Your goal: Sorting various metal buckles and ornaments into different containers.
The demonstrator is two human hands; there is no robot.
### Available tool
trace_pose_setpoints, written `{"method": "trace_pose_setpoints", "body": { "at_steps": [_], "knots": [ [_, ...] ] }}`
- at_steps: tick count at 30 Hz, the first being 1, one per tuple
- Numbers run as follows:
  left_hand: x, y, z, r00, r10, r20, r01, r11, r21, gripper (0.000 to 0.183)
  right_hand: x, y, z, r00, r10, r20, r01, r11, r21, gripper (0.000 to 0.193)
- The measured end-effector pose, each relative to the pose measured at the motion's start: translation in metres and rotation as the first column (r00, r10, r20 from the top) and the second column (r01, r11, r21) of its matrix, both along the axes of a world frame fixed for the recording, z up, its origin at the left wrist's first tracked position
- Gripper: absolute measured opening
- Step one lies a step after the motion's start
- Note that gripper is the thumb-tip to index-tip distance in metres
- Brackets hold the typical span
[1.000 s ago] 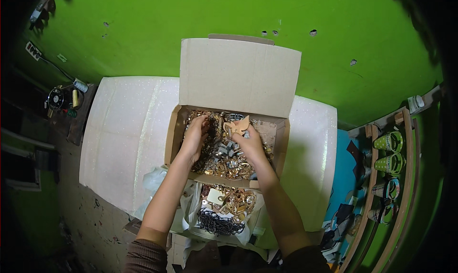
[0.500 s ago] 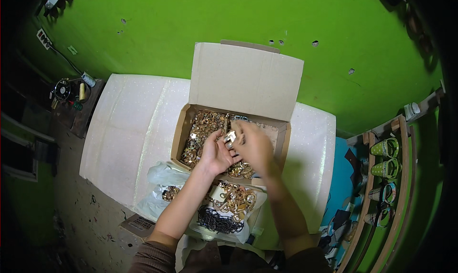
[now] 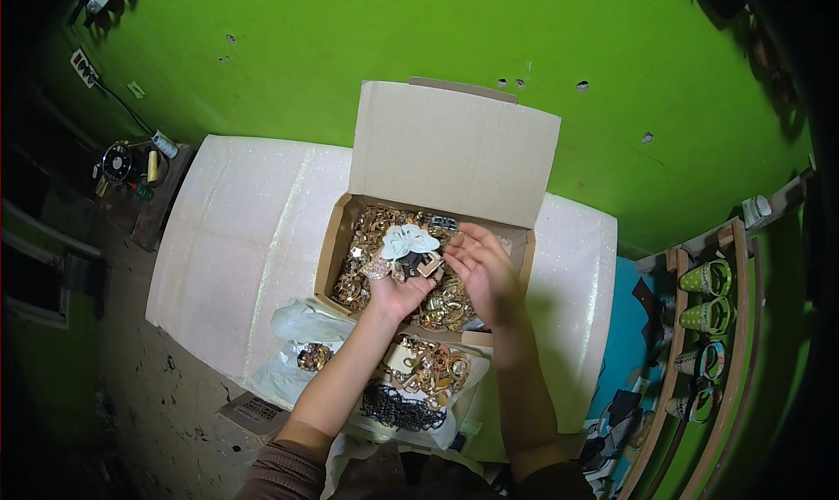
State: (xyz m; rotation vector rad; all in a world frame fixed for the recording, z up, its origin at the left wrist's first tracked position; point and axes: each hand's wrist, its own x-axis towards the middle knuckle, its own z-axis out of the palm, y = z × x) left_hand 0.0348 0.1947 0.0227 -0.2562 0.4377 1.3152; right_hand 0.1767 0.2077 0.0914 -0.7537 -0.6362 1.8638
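Note:
My left hand (image 3: 401,295), palm up over the cardboard box (image 3: 326,268), holds a small pile of ornaments. On top is a pale blue-white butterfly-shaped ornament (image 3: 407,241). Beside it lie a black piece with a gold buckle (image 3: 427,265) and a round glittery piece (image 3: 374,267). To the right, my right hand (image 3: 485,273) hovers with fingers bent and apart, close to the pile. I see nothing in its fingers. Under the hands, the box is filled with many gold and silver metal ornaments (image 3: 446,308); its lid (image 3: 454,146) stands raised.
In front of the box, a plastic bag (image 3: 472,373) bears gold ornaments and black beaded strands (image 3: 402,406). Left of it is another plastic bag (image 3: 301,321) with metal pieces. A glittery white cover (image 3: 236,238) spreads beneath. A shoe rack (image 3: 669,360) stands right.
The shiny metal piece between my hands is no longer seen there. The butterfly ornament and other pieces now show on my left palm. My right hand has moved slightly right and its fingers have spread.

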Motion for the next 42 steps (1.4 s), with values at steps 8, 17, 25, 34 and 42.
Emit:
{"method": "trace_pose_setpoints", "body": {
  "at_steps": [8, 17, 25, 34, 42],
  "knots": [
    [-0.004, 0.001, -0.002, 0.999, -0.040, 0.004, 0.040, 0.999, 0.004, 0.036, 0.020, -0.003, -0.016, 0.841, 0.062, -0.537, -0.174, 0.972, -0.160, 0.006],
    [-0.035, 0.008, 0.003, 0.996, 0.041, -0.080, -0.035, 0.997, 0.072, 0.038, 0.042, -0.017, -0.015, 0.992, -0.027, 0.124, 0.028, 1.000, -0.011, 0.037],
    [-0.043, -0.007, 0.032, 0.982, 0.121, -0.146, -0.122, 0.992, 0.001, 0.038, 0.065, -0.042, -0.015, 0.984, -0.130, 0.123, 0.141, 0.986, -0.091, 0.050],
    [-0.018, -0.025, 0.096, 0.995, 0.084, -0.045, -0.076, 0.982, 0.171, 0.035, 0.010, -0.037, -0.034, 0.624, -0.103, 0.775, -0.366, 0.837, 0.406, 0.056],
    [-0.025, -0.046, 0.088, 0.999, 0.053, 0.001, -0.052, 0.983, 0.177, 0.037, -0.025, -0.005, -0.063, 0.529, -0.153, 0.835, -0.528, 0.711, 0.465, 0.024]
  ]
}}
